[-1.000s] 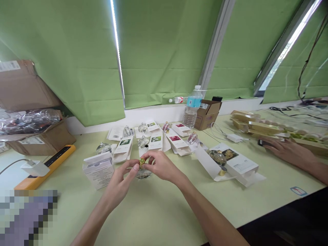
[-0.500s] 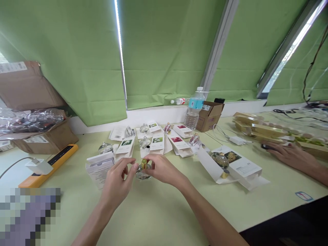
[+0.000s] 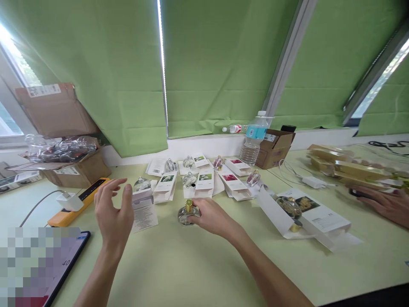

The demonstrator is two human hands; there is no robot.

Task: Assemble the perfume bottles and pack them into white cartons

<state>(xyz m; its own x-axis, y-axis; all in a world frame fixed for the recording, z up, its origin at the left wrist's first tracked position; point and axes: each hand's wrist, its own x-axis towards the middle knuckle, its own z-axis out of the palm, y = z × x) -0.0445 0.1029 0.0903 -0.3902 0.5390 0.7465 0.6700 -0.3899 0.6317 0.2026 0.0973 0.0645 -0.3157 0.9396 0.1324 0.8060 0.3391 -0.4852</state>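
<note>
A small round glass bottle with a gold cap [image 3: 187, 212] stands on the pale green table [image 3: 198, 264]. My right hand [image 3: 209, 216] is closed on its right side, holding it upright. My left hand [image 3: 112, 212] hovers open above the table to the left, fingers spread, holding nothing. It is just in front of a white carton [image 3: 143, 209] lying by the bottle. Behind them lie several more white cartons with flower pictures [image 3: 204, 179] and several clear glass bottles [image 3: 188, 180].
A phone [image 3: 54, 264] lies at the front left, an orange power strip [image 3: 78, 200] with a white plug behind it. Cardboard boxes [image 3: 73, 168] stand at the left, a water bottle [image 3: 254, 140] and small box at the back. Another person's hand [image 3: 381, 204] rests at the right.
My left hand has let go of the bottle and swung left and up, opening. My right hand has slid from the cap to the bottle's body. The view has shifted left.
</note>
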